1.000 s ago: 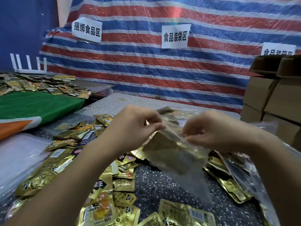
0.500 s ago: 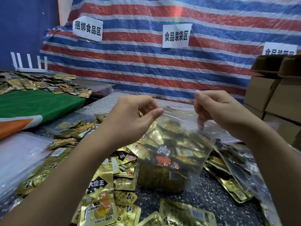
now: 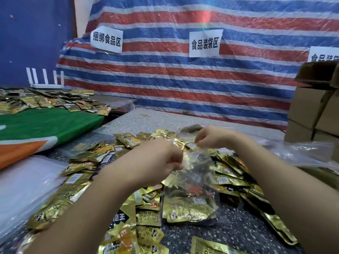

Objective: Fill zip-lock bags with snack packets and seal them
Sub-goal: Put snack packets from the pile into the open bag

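A clear zip-lock bag (image 3: 190,195) holding several gold snack packets lies on the speckled table (image 3: 236,233), on top of loose packets. My left hand (image 3: 157,158) pinches the bag's top edge at its near-left corner. My right hand (image 3: 212,137) pinches the same top edge farther back and to the right. Loose gold snack packets (image 3: 88,165) are strewn across the table around and under the bag.
Empty clear bags (image 3: 308,153) lie at the right. Cardboard boxes (image 3: 315,110) are stacked at the far right. A green and orange cloth (image 3: 42,125) and more packets (image 3: 45,101) cover the left table. A white plastic sheet (image 3: 22,186) lies at the near left.
The bag was held up between both hands; now it is lowered onto the packets on the table. Both hands came down with it and closer together along its top edge.
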